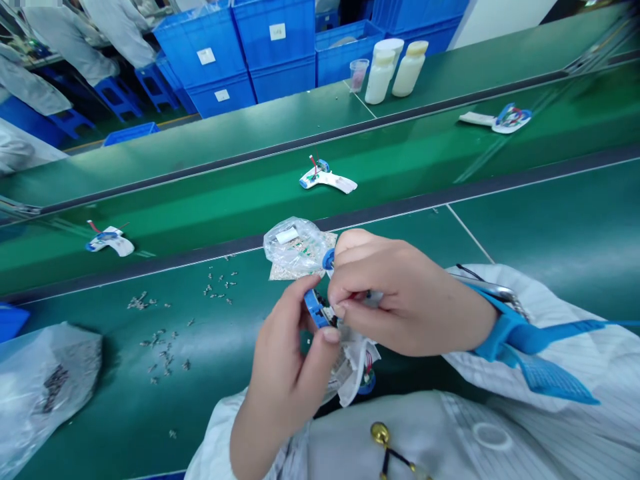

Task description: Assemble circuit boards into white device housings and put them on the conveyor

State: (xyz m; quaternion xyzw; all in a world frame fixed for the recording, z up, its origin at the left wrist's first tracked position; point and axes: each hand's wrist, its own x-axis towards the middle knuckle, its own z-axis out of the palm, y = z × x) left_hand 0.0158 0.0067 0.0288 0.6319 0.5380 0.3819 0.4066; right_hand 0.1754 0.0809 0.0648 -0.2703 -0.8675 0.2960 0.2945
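Note:
My left hand (290, 353) grips a blue-rimmed housing part (316, 308) between thumb and fingers, with dark and pale small parts inside it. Close against it, my right hand (390, 287) is closed in a pinch at its inner side; what the fingertips hold is hidden, though a bit of red shows between them. Another blue piece (329, 259) sticks out beyond the right knuckles. Below my hands lies a white housing with red wires and a blue end (367, 381), partly covered. Just behind them rests a clear plastic bag (295, 243) with small green parts.
Gun-shaped white housings lie on the green conveyor belt (225, 200): one left (111, 241), one middle (327, 179), one right (505, 120). Small metal screws (163, 350) are scattered at left beside a screw bag (55, 387). Bottles (380, 77) and blue crates (280, 33) stand beyond.

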